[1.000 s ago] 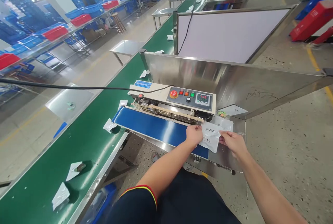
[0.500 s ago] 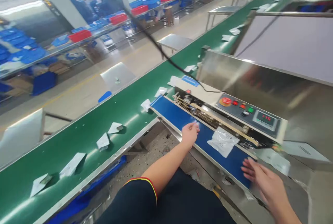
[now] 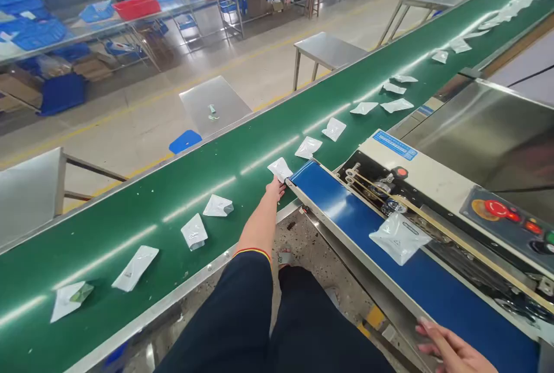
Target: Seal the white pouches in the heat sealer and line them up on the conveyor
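Observation:
My left hand (image 3: 276, 189) reaches to the far end of the blue belt (image 3: 335, 202), its partly visible fingers apart. They are at the lower edge of a white pouch (image 3: 279, 169) by the belt corner; whether they grip it I cannot make out. My right hand (image 3: 452, 347) is at the near side of the blue belt, fingers loosely bent and apart, with nothing in it. Between the hands, another white pouch (image 3: 400, 238) lies on the blue belt, one edge against the sealing machine (image 3: 437, 188).
A long green conveyor (image 3: 242, 153) runs diagonally past the blue belt, carrying several white pouches. One pouch (image 3: 69, 301) at the left shows a greenish end. Metal tables (image 3: 331, 49) stand beyond it. Red bins (image 3: 137, 8) and blue bins line a far bench. An emergency button (image 3: 496, 207) sits on the machine.
My left hand has moved from above the blue belt out to its far end. The view has turned and shifted left. The right hand stays by the belt's near side.

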`<action>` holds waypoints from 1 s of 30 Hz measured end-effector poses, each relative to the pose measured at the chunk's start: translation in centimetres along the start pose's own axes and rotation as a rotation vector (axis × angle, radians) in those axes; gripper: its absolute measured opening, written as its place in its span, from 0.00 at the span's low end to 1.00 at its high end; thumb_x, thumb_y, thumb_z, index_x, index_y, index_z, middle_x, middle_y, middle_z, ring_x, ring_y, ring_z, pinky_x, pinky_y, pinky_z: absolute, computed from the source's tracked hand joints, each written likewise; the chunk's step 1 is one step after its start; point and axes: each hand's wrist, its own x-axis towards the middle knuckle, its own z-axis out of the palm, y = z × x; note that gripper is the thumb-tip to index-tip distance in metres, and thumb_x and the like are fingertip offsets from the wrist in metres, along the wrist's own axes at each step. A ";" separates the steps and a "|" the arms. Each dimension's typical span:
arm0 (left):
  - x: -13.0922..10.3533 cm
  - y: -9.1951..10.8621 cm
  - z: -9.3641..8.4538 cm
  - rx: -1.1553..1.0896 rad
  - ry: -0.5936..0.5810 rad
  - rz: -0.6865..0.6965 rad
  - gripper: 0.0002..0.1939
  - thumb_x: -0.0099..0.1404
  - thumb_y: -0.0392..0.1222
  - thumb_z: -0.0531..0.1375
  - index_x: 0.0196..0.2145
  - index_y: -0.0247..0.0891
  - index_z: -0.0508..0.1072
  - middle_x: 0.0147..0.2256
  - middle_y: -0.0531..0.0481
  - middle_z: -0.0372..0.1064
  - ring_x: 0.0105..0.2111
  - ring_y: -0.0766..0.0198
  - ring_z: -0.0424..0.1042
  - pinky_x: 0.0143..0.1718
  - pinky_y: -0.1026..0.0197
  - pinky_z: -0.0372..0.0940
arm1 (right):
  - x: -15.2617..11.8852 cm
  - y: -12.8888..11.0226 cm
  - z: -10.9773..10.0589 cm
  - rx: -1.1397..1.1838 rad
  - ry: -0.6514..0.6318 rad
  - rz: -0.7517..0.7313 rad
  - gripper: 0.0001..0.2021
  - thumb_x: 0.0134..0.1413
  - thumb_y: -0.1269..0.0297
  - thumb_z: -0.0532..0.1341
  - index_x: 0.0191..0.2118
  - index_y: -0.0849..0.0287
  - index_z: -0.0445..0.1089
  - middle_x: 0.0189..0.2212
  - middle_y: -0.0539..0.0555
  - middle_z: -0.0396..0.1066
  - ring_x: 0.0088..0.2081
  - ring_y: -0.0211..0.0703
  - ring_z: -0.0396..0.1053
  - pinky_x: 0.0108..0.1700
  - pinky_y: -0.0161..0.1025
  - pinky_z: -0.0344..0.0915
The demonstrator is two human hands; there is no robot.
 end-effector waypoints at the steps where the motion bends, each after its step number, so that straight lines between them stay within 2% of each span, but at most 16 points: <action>1: 0.4 0.4 1.0 0.023 -0.006 0.011 0.15 0.75 0.51 0.69 0.45 0.35 0.77 0.36 0.42 0.80 0.34 0.59 0.79 0.31 0.65 0.66 | -0.5 -1.2 0.8 -0.028 -0.014 -0.025 0.18 0.41 0.27 0.71 0.29 0.32 0.84 0.41 0.58 0.86 0.36 0.68 0.84 0.27 0.58 0.79; 4: 0.3 2.8 2.9 0.062 -0.001 0.103 0.11 0.74 0.44 0.68 0.45 0.32 0.78 0.35 0.42 0.80 0.35 0.59 0.79 0.30 0.65 0.65 | -1.4 -3.8 2.5 -0.063 -0.027 -0.080 0.21 0.41 0.28 0.70 0.30 0.36 0.85 0.38 0.57 0.86 0.34 0.67 0.83 0.27 0.59 0.79; 6: -0.9 5.0 3.2 0.066 -0.016 0.193 0.10 0.75 0.43 0.65 0.46 0.32 0.78 0.36 0.42 0.80 0.37 0.59 0.80 0.31 0.65 0.65 | -1.5 -4.9 3.0 -0.056 -0.027 -0.121 0.23 0.43 0.26 0.68 0.31 0.38 0.85 0.36 0.57 0.86 0.32 0.67 0.82 0.27 0.58 0.80; 9: -4.3 7.5 1.9 0.064 -0.091 0.310 0.09 0.75 0.41 0.61 0.46 0.34 0.80 0.37 0.43 0.82 0.39 0.59 0.82 0.34 0.65 0.68 | -1.2 -5.9 3.4 -0.071 -0.019 -0.236 0.27 0.47 0.26 0.68 0.34 0.45 0.86 0.34 0.59 0.85 0.30 0.63 0.82 0.28 0.53 0.80; 11: -7.7 7.6 0.3 0.076 -0.179 0.384 0.09 0.73 0.38 0.61 0.46 0.35 0.81 0.37 0.44 0.82 0.39 0.58 0.83 0.35 0.65 0.69 | -0.8 -6.4 4.0 -0.104 0.016 -0.377 0.28 0.50 0.28 0.68 0.36 0.48 0.86 0.33 0.59 0.85 0.31 0.62 0.83 0.29 0.49 0.80; 12: -9.7 7.1 -0.5 0.087 -0.235 0.419 0.09 0.72 0.37 0.61 0.46 0.35 0.81 0.37 0.44 0.83 0.38 0.58 0.84 0.35 0.64 0.70 | -0.6 -6.7 4.5 -0.117 0.035 -0.463 0.27 0.53 0.29 0.67 0.36 0.48 0.86 0.33 0.59 0.85 0.33 0.62 0.83 0.31 0.47 0.80; 15: -16.7 3.0 -2.3 0.142 -0.434 0.422 0.09 0.70 0.36 0.60 0.42 0.34 0.81 0.38 0.41 0.84 0.35 0.56 0.84 0.32 0.63 0.70 | -0.1 -8.1 6.6 -0.103 0.092 -0.728 0.25 0.62 0.32 0.66 0.45 0.48 0.86 0.41 0.57 0.86 0.37 0.58 0.84 0.37 0.45 0.82; 17: -21.5 -0.9 -2.7 0.207 -0.621 0.320 0.09 0.68 0.38 0.62 0.41 0.32 0.82 0.41 0.37 0.85 0.35 0.55 0.84 0.31 0.63 0.70 | 0.2 -9.1 7.9 -0.056 0.171 -0.921 0.26 0.66 0.35 0.67 0.55 0.49 0.84 0.51 0.59 0.85 0.46 0.59 0.85 0.44 0.47 0.84; 19: -25.8 -5.0 -2.5 0.235 -0.776 0.151 0.12 0.64 0.38 0.63 0.44 0.32 0.82 0.45 0.36 0.85 0.36 0.55 0.85 0.33 0.62 0.73 | 0.5 -9.8 8.5 -0.031 0.266 -1.120 0.25 0.70 0.40 0.67 0.60 0.51 0.82 0.60 0.60 0.82 0.56 0.61 0.82 0.52 0.51 0.84; 20: -27.6 -6.8 -2.2 0.251 -0.822 0.058 0.14 0.63 0.38 0.63 0.44 0.31 0.82 0.44 0.35 0.85 0.36 0.55 0.85 0.34 0.62 0.74 | 0.7 -9.8 8.4 -0.028 0.310 -1.213 0.21 0.73 0.44 0.66 0.59 0.51 0.82 0.61 0.60 0.81 0.58 0.61 0.81 0.55 0.52 0.83; 22: -30.4 -9.9 -1.4 0.254 -0.867 -0.068 0.14 0.61 0.38 0.62 0.43 0.31 0.81 0.41 0.36 0.85 0.35 0.56 0.85 0.37 0.61 0.76 | 0.9 -9.3 7.5 -0.031 0.373 -1.344 0.14 0.77 0.53 0.63 0.57 0.49 0.83 0.59 0.59 0.82 0.58 0.59 0.82 0.57 0.53 0.82; 24: -31.9 -12.0 -0.3 0.277 -0.893 -0.110 0.14 0.61 0.39 0.62 0.42 0.31 0.80 0.38 0.38 0.83 0.35 0.57 0.83 0.40 0.60 0.76 | 0.9 -8.1 6.2 -0.017 0.390 -1.398 0.14 0.78 0.59 0.60 0.56 0.47 0.84 0.54 0.56 0.84 0.53 0.57 0.84 0.55 0.51 0.83; 26: -32.4 -13.6 0.7 0.389 -0.925 -0.038 0.11 0.63 0.43 0.62 0.39 0.33 0.79 0.33 0.41 0.81 0.33 0.57 0.81 0.40 0.59 0.75 | 0.6 -6.6 4.9 0.028 0.366 -1.367 0.16 0.79 0.57 0.58 0.55 0.46 0.85 0.49 0.55 0.86 0.48 0.56 0.85 0.51 0.48 0.84; 27: -32.4 -14.3 1.1 0.473 -0.931 0.058 0.11 0.65 0.46 0.62 0.36 0.34 0.78 0.31 0.43 0.78 0.31 0.57 0.79 0.39 0.59 0.74 | 0.3 -5.9 4.2 0.063 0.351 -1.318 0.16 0.79 0.55 0.58 0.53 0.47 0.85 0.47 0.56 0.86 0.46 0.56 0.85 0.49 0.46 0.84; 29: -32.2 -15.7 1.8 0.619 -0.910 0.370 0.16 0.68 0.53 0.64 0.33 0.37 0.77 0.30 0.46 0.76 0.33 0.57 0.77 0.41 0.57 0.72 | -0.5 -4.6 3.0 0.151 0.339 -1.152 0.19 0.78 0.47 0.60 0.46 0.49 0.86 0.42 0.57 0.86 0.41 0.56 0.85 0.43 0.43 0.83; 30: -32.1 -16.5 2.2 0.663 -0.897 0.544 0.18 0.69 0.57 0.65 0.35 0.37 0.78 0.34 0.45 0.78 0.37 0.55 0.77 0.44 0.56 0.72 | -0.9 -4.1 2.4 0.197 0.338 -1.050 0.21 0.76 0.43 0.61 0.42 0.50 0.85 0.39 0.57 0.85 0.38 0.55 0.84 0.41 0.42 0.81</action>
